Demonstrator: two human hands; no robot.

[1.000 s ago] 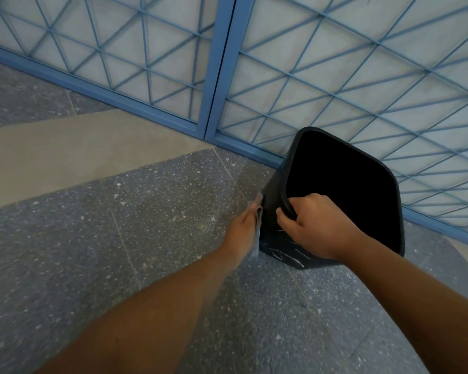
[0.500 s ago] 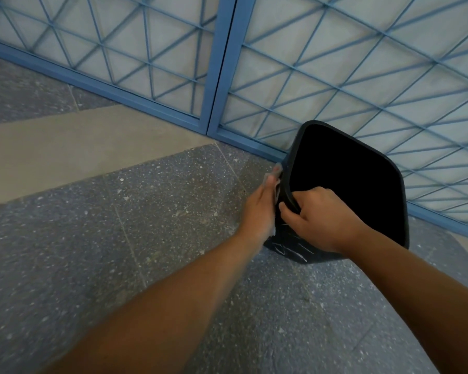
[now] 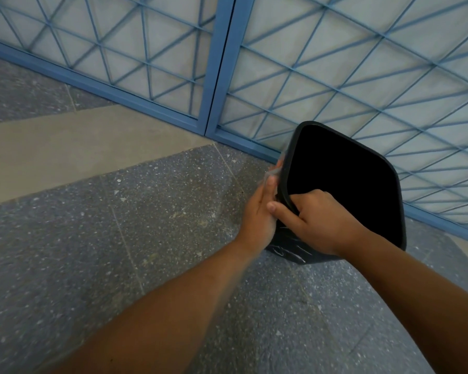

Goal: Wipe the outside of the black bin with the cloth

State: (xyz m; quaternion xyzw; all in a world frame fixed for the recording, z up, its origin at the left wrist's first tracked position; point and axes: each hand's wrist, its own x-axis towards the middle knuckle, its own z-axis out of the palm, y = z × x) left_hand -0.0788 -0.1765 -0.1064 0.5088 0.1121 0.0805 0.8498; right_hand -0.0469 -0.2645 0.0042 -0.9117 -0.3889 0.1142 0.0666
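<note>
The black bin [image 3: 389,168] stands on the floor against the blue gate, its dark open mouth facing me. White scribbles mark its near wall. My right hand [image 3: 316,220] grips the near rim, fingers curled inside and thumb outside. My left hand [image 3: 260,214] lies flat against the bin's left outer wall with fingers straight, pressing the grey cloth [image 3: 274,172] onto it. Only a small edge of the cloth shows above my fingertips; the rest is hidden between hand and bin.
A blue metal gate [image 3: 219,76] with diagonal lattice bars runs behind the bin. The floor is speckled grey stone [image 3: 146,238] with a beige strip [image 3: 65,147] at the left.
My left hand with the cloth has slid up the bin's left wall, from low on the wall to near the rim. My right hand has kept its grip on the rim.
</note>
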